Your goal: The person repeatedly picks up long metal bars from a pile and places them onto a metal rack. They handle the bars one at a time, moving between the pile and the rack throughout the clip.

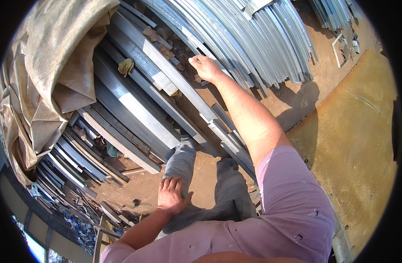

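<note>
My right hand (206,69) reaches forward over the gap beside a long metal bar (166,61). Its fingers are curled closed, and whatever they may hold is hidden. Dry brown leaves (166,51) lie in that gap, just left of the hand. Flat on the grey trouser leg (183,160), near my knee, rests my left hand (172,195), its fingers extended. Between my legs and the right hand run several long metal profiles, their near ends at different lengths. A yellowish dry leaf (126,67) sits on the profiles to the left.
A crumpled beige tarpaulin (65,48) covers the stack at upper left. Beyond my right hand lies a dense bundle of thin metal profiles (262,44). A large yellowish sheet (354,140) is at right. Scrap pieces (87,219) clutter the lower left, and bar ends jut towards my legs.
</note>
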The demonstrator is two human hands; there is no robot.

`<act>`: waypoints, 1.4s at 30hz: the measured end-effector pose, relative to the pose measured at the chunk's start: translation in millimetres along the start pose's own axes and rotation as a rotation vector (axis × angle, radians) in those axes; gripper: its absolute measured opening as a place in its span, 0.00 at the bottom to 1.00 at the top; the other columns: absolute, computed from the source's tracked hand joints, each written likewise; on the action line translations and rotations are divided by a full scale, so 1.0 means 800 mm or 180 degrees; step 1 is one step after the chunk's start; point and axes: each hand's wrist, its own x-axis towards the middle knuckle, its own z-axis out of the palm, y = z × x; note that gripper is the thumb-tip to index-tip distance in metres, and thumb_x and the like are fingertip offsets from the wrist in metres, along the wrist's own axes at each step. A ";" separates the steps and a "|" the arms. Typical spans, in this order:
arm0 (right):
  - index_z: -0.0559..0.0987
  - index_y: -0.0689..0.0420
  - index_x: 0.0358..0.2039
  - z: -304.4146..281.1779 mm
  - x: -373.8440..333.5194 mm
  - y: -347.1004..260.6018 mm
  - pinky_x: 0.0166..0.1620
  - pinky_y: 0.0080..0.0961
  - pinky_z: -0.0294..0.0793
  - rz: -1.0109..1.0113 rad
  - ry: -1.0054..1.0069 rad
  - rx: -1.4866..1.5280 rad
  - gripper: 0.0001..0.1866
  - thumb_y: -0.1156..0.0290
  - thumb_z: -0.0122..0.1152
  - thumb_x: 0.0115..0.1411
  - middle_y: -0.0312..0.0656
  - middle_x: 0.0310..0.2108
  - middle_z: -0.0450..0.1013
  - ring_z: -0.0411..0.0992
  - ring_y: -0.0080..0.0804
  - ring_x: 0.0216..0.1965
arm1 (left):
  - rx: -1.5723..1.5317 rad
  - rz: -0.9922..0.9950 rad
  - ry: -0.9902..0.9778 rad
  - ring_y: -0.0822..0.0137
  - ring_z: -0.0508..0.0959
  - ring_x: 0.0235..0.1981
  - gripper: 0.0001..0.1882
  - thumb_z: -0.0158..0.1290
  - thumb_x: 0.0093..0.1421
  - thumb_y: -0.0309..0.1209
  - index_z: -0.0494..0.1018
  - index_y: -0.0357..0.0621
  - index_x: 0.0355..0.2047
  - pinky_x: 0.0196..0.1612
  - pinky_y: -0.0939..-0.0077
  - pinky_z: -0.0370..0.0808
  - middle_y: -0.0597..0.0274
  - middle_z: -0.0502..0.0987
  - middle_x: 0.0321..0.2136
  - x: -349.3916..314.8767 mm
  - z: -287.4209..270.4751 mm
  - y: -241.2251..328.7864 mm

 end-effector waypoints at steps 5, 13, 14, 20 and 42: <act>0.67 0.66 0.66 0.096 0.155 0.003 0.68 0.39 0.63 0.0163 0.0230 0.0592 0.36 0.48 0.51 0.71 0.62 0.65 0.66 0.64 0.52 0.67 | -0.0167 -0.0046 0.0274 0.48 0.72 0.58 0.29 0.65 0.51 0.50 0.76 0.42 0.46 0.62 0.46 0.65 0.52 0.75 0.53 -0.003 -0.003 -0.017; 0.74 0.69 0.49 0.139 0.221 -0.062 0.51 0.47 0.77 0.0715 -0.0206 0.1932 0.28 0.51 0.54 0.70 0.58 0.44 0.78 0.77 0.53 0.43 | -0.0318 -0.0401 0.0494 0.49 0.74 0.56 0.29 0.67 0.49 0.49 0.77 0.44 0.45 0.57 0.47 0.69 0.54 0.76 0.52 -0.012 0.000 -0.027; 0.76 0.67 0.49 0.140 0.238 -0.056 0.52 0.46 0.76 0.0727 -0.0306 0.1245 0.28 0.50 0.54 0.70 0.59 0.45 0.78 0.77 0.54 0.45 | -0.0335 -0.0435 0.0468 0.49 0.74 0.56 0.29 0.68 0.48 0.49 0.77 0.44 0.45 0.57 0.47 0.69 0.54 0.76 0.52 -0.016 0.004 -0.026; 0.80 0.66 0.53 0.128 0.278 -0.040 0.61 0.43 0.70 0.0305 0.0068 -0.0575 0.40 0.37 0.45 0.69 0.62 0.56 0.74 0.71 0.57 0.60 | -0.0241 -0.0499 0.0611 0.50 0.75 0.54 0.29 0.68 0.46 0.49 0.77 0.45 0.43 0.53 0.48 0.72 0.56 0.77 0.51 -0.025 0.018 -0.026; 0.84 0.70 0.36 0.057 -0.007 0.001 0.50 0.37 0.79 0.0491 -0.0373 -0.0596 0.32 0.50 0.75 0.44 0.61 0.39 0.81 0.81 0.50 0.43 | -0.0045 -0.0435 0.0179 0.51 0.69 0.61 0.26 0.66 0.52 0.47 0.77 0.43 0.45 0.60 0.49 0.67 0.54 0.73 0.56 -0.001 0.021 0.031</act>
